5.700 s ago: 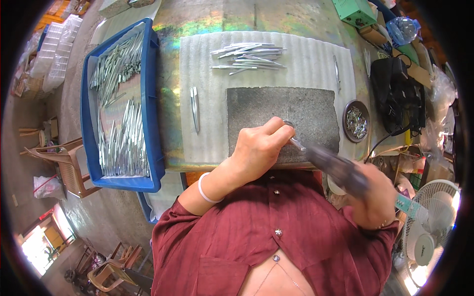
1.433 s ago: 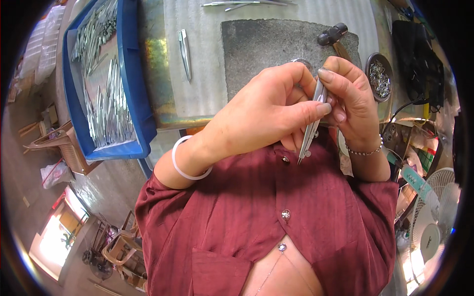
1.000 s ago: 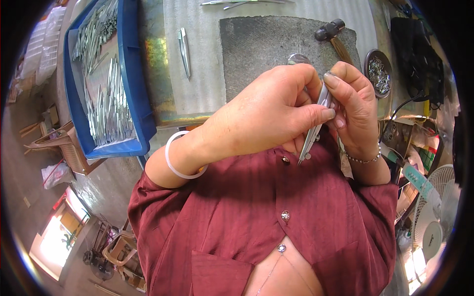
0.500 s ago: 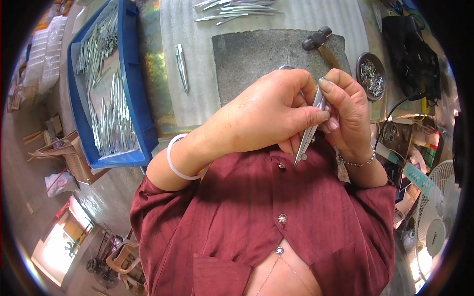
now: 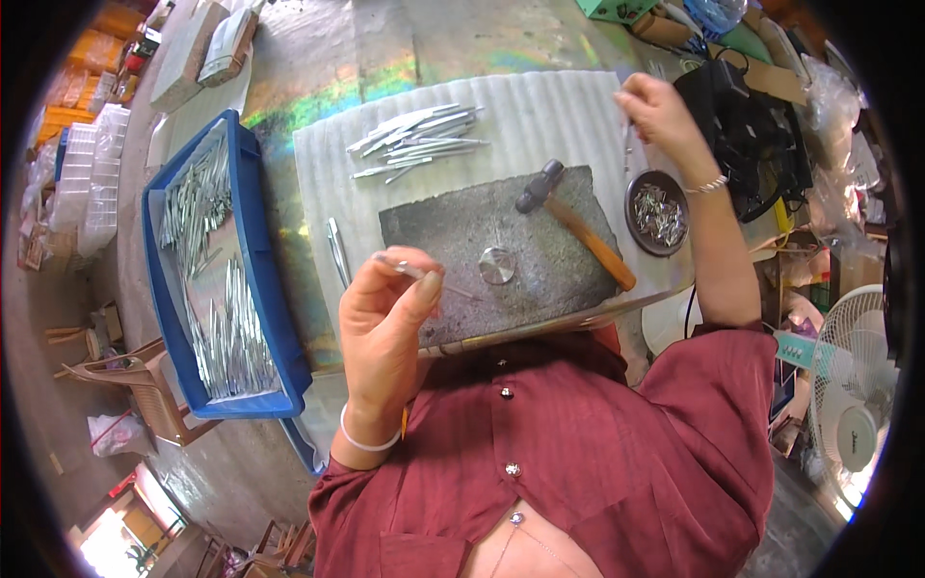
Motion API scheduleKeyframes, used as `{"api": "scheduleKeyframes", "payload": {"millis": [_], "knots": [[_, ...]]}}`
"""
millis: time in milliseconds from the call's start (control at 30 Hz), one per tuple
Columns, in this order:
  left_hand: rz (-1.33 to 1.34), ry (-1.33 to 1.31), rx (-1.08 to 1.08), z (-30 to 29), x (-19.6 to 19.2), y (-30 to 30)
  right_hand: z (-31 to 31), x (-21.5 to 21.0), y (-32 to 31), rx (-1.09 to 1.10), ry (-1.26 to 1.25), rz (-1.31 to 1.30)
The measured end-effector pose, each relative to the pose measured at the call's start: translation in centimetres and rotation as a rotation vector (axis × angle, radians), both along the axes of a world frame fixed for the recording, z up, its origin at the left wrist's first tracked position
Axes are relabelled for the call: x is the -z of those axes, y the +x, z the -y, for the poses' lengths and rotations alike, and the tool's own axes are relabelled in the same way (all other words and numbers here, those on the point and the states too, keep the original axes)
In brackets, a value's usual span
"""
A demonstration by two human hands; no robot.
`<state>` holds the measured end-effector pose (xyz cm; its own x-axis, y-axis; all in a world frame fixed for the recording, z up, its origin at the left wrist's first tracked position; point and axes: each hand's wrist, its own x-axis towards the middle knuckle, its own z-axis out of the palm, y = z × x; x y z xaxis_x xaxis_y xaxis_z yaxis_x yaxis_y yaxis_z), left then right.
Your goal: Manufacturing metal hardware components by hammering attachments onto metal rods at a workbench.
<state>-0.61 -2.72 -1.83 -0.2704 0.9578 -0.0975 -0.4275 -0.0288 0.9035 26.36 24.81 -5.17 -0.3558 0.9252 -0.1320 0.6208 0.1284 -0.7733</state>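
Observation:
My left hand [image 5: 385, 318] is raised at the near left edge of the dark slab [image 5: 434, 226], pinching a slim silver metal piece [image 5: 414, 272] between thumb and fingers. Stretched to the far right of the pale mat, my right hand [image 5: 663, 120] has its fingertips pressed together. A thin metallic sliver shows just below them; whether they grip it cannot be made out. On the slab lie a shiny round metal disc [image 5: 497, 266] and a hammer [image 5: 583, 231] with a wooden handle. The dish of small metal parts [image 5: 631, 207] sits below my right hand.
A pile of slim silver pieces [image 5: 419, 140] lies on the mat [image 5: 318, 144], with a single silver piece [image 5: 337, 250] left of the slab. At left stands a blue tray [image 5: 260, 260] filled with similar pieces. A black bag-like object [image 5: 742, 125] and a white fan [image 5: 853, 385] are at right.
My hands, together over the metal piece before, are now apart. The right has reached forward and outward past the dish; the left has moved left with the piece. The view has shifted too.

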Motion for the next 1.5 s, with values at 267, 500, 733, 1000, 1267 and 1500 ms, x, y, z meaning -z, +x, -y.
{"api": "scheduleKeyframes", "payload": {"millis": [267, 500, 733, 1000, 1267, 1500], "knots": [[0.681, -0.050, -0.097, 0.3, 0.4, 1.0, 7.7, -3.9, -4.5, -0.192, 0.163, -0.054], [0.844, -0.166, 0.144, 0.2, 1.8, 2.5, 18.6, -4.9, -6.4, -0.275, -0.700, -0.862], [0.437, -0.249, 0.423, 2.0, 0.7, 2.6, 20.7, -3.8, -7.3, -0.212, -0.686, -0.941], [0.305, -0.270, 0.515, 2.6, 1.0, 2.0, 21.0, -3.5, -8.4, -0.133, -0.859, -0.811], [0.287, -0.235, 0.566, 1.6, 1.1, 1.5, 20.3, -3.0, -9.1, -0.164, -0.888, -0.832], [0.362, -0.208, 0.600, 1.2, 1.4, 1.3, 20.0, -3.3, -9.3, -0.151, -0.854, -0.830]]}}
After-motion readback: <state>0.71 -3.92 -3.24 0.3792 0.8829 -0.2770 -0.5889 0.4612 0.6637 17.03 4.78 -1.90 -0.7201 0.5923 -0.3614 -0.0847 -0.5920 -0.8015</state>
